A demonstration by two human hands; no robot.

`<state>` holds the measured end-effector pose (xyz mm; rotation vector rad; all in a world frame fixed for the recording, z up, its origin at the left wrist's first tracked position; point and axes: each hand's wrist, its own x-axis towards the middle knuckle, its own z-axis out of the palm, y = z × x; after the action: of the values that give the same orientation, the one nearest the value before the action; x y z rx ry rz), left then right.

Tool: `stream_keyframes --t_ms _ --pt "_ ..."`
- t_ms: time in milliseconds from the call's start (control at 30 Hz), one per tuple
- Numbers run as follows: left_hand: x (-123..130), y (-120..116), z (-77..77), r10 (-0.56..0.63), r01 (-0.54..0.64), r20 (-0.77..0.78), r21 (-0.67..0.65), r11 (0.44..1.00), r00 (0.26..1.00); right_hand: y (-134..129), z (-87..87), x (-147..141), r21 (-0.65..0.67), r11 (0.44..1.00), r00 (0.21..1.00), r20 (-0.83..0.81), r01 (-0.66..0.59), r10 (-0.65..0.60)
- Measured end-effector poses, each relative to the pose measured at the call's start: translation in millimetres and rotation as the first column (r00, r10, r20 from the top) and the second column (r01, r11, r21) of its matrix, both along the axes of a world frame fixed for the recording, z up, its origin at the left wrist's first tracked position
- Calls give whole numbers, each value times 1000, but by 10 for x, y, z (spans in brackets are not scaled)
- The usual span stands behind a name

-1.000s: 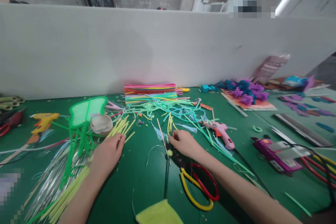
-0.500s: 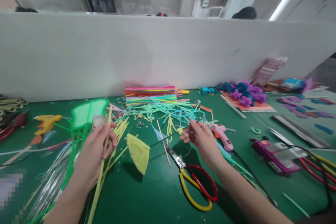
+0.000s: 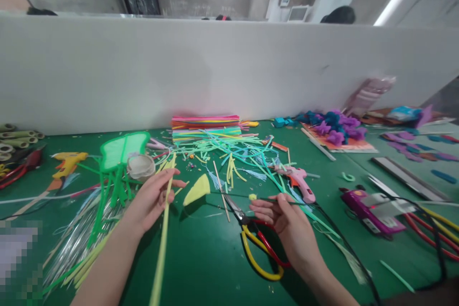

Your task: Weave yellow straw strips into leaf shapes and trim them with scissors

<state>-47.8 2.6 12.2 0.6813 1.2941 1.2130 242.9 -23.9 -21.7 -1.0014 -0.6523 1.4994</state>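
My left hand (image 3: 152, 201) is closed round a long pale-yellow pipe cleaner (image 3: 163, 244) that runs down toward the table's front edge. Between the hands hangs a fuzzy yellow fan-shaped piece (image 3: 198, 190) on the end of a thin dark stem. My right hand (image 3: 290, 222) pinches that stem between thumb and fingers. A small yellow ball (image 3: 253, 197) sits on the stem near my fingertips. Beneath lie scissors (image 3: 260, 256) with one red and one yellow handle, partly covered by my right hand.
Pipe cleaners (image 3: 206, 126) are stacked against the white partition (image 3: 201, 71), with loose cuttings before them. A pink glue gun (image 3: 303, 186) lies right, a yellow one (image 3: 68, 162) left. A green winged shape (image 3: 124, 150), tape roll (image 3: 141, 166) and purple device (image 3: 373, 213) also stand about.
My left hand has moved right with the pipe cleaner. My right hand has shifted right and down, and the yellow fan-shaped piece has turned and appears narrower.
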Motion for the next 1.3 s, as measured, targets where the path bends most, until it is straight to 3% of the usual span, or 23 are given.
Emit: stream_keyframes --t_ms 67,167,267,433,567,667,767,833,933,1033,1100,1167,1300 --pt "-29 8 -61 -27 27 -4 -5 1000 1000 -1 73 70 54 995 997 -9 78 -78" --pt "34 -5 -135 -171 172 -69 12 985 983 -3 191 103 117 974 981 -43 191 -188" --pt "198 -38 -180 -300 304 -119 21 952 947 -32 257 25 167 962 975 -84 217 -205" --pt "436 -112 -211 -357 364 -79 101 926 931 -159 158 -252 182 981 992 -119 70 -49" --pt "470 -135 -250 -309 301 36 154 941 950 -358 -46 -436 143 989 987 -148 -38 59" --pt "438 -115 -310 -277 254 149 158 954 949 -559 -194 -477 124 988 991 -84 -94 105" --pt "389 -77 -386 -275 248 192 156 956 942 -740 -295 -417 198 963 981 106 -182 163" --pt "348 -52 -433 -302 278 214 136 951 929 -803 -325 -330 297 908 927 316 -297 200" --pt "283 -22 -488 -346 331 289 100 938 893 -782 -307 -178 422 719 738 649 -552 186" --pt "236 2 -524 -307 306 343 59 950 888 -678 -210 -57 360 507 505 844 -783 182" --pt "222 14 -540 -277 280 357 44 959 892 -606 -112 -14 280 445 384 909 -851 161" --pt "221 23 -550 -280 285 362 42 958 889 -533 -6 -12 285 461 378 918 -840 121" --pt "239 24 -547 -312 314 332 50 948 890 -279 144 -169 341 627 479 876 -701 60"
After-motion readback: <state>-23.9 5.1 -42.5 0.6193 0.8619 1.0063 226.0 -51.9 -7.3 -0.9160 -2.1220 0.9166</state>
